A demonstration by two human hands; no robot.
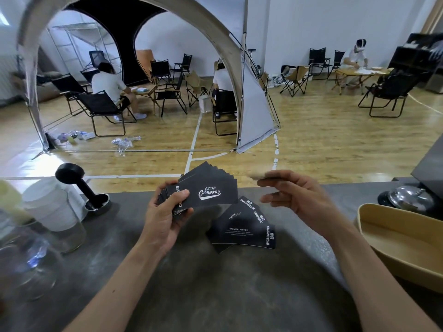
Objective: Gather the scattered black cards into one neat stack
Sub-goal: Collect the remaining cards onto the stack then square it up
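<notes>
My left hand [165, 213] grips a fanned bunch of black cards [208, 188] above the grey counter; the top card reads "Club Camping" in white. Several more black cards [242, 226] lie overlapped on the counter [191, 283] just below and right of that bunch, printed "Camping Club" and "Drink & Coffee". My right hand [292, 192] hovers to the right of the held bunch, above the lying cards, fingers curled. It appears to pinch one blurred card [257, 175] at its fingertips, seen edge-on.
A tan tray [374, 236] sits at the right edge, a steel call bell [407, 197] behind it. At the left stand a black tamper on a round base [96, 200], a stack of white cups [48, 202] and glass jars [26, 264]. Beyond the counter: wooden floor, tent, folding chairs, seated people.
</notes>
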